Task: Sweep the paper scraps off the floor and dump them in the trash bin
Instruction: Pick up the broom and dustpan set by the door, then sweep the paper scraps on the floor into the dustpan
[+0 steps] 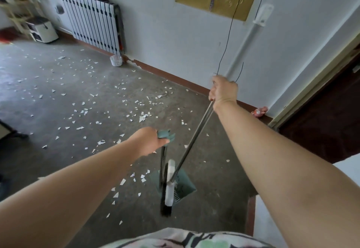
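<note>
Patterned fabric (187,240) on the person's front fills the bottom edge, and both bare forearms reach out from it over a grey concrete floor (218,169). A pale wall (175,43) with a red-brown skirting runs across the back, carrying a white ribbed radiator (91,25) on its left part; a dark door (321,121) stands at the right. The broom (191,140) leans from upper right to lower left, and the right hand (224,91) is curled round the top of its metal handle, while its white head and black bristles rest low against the dustpan (183,185). This teal dustpan sits on the floor just ahead of the person, its black pole rising upright to a teal grip, which the left hand (148,140) holds with fingers wrapped round it. White paper scraps (142,119) lie scattered over the floor, thickest to the left of and beyond the dustpan, reaching toward the radiator. A small white bucket (116,60) stands on the floor against the wall just beside the radiator's near end, well apart from the dustpan. A little pink toy (259,112) lies at the skirting near the door.
</note>
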Motion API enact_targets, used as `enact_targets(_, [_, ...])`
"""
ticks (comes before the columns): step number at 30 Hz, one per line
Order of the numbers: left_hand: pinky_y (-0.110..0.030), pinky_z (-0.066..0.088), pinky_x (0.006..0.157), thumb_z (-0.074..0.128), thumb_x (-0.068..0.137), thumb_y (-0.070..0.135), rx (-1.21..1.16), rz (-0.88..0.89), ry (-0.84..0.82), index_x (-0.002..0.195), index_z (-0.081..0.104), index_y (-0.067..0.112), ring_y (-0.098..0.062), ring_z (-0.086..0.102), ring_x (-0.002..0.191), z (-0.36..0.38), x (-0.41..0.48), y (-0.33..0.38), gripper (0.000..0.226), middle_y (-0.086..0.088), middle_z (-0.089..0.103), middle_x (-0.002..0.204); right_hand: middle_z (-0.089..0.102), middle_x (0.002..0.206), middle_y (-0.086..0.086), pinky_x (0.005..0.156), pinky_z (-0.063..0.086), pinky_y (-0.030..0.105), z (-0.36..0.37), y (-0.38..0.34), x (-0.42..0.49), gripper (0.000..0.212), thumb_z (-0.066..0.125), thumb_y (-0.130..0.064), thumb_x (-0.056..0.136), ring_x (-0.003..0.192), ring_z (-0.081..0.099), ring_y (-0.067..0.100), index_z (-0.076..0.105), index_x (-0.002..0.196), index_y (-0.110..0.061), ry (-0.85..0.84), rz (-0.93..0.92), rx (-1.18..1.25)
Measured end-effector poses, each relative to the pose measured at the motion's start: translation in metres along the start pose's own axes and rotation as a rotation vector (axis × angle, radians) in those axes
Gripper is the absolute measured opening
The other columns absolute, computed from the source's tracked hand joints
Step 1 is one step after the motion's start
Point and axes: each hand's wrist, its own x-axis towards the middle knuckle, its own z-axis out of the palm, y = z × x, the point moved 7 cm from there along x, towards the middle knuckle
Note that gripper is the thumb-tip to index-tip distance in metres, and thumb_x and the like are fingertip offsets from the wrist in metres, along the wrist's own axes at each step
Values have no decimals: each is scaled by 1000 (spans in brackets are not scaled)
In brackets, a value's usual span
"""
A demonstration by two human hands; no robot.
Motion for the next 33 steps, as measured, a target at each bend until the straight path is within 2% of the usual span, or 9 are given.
enact_targets(3, [-28,51,63,49,94,53,-50,-42,33,100,59,6,-22,64,63,0,5,-11,49,-9,69,77,26,40,0,41,20,19,15,-5,-13,31,55,1,83,34,20,13,36,64,-13,-106,-63,-53])
enact_targets(6, [-31,54,67,49,94,55,-59,-38,32,101,60,5,-22,64,64,4,9,-13,51,-10,69,76,29,36,-5,43,22,21,25,0,-18,34,62,-2,81,35,23,13,39,58,-13,-167,-90,-135])
enact_targets(12, [-26,44,53,54,92,52,-156,-58,72,89,58,10,-17,58,52,17,15,-19,42,-3,62,63,37,39,-4,55,40,27,6,14,-4,39,71,-14,76,42,37,15,41,52,-16,-151,-147,-333])
enact_targets(15, [-27,46,57,57,91,51,-217,-88,62,89,59,9,-19,55,51,27,18,-24,42,-3,60,61,47,51,-2,60,40,23,-8,22,-2,37,73,-18,79,48,46,12,44,57,-17,-202,-124,-475])
enact_targets(18, [-27,45,58,57,89,54,-227,-107,59,91,62,9,-19,52,49,34,22,-29,45,-2,58,58,55,63,-2,62,39,23,-28,41,3,30,76,-20,78,60,50,13,50,61,-18,-296,-73,-733])
enact_targets(21, [-28,46,56,55,90,55,-204,-119,45,84,59,10,-18,56,50,40,25,-34,46,-3,61,59,53,63,-1,56,41,23,-65,57,11,23,75,-13,77,56,49,15,56,66,-16,-215,-2,-839])
enact_targets(24, [-34,54,69,55,90,55,-201,-126,34,81,56,10,-24,64,62,49,27,-39,46,-10,68,71,57,65,4,48,43,24,-103,69,15,16,70,-7,79,49,52,19,57,73,-15,-91,53,-837])
enact_targets(26, [-36,55,74,55,90,55,-207,-131,29,81,56,10,-27,66,69,56,28,-41,46,-13,70,77,60,67,6,46,45,24,-120,83,15,14,68,-7,81,49,58,19,57,76,-15,-80,78,-839])
enact_targets(33, [-33,50,61,53,91,56,-212,-128,-14,81,60,11,-26,62,63,93,37,-32,47,-8,64,67,63,73,7,56,57,27,-159,156,20,10,64,-6,82,54,65,19,60,80,-15,-105,209,-832])
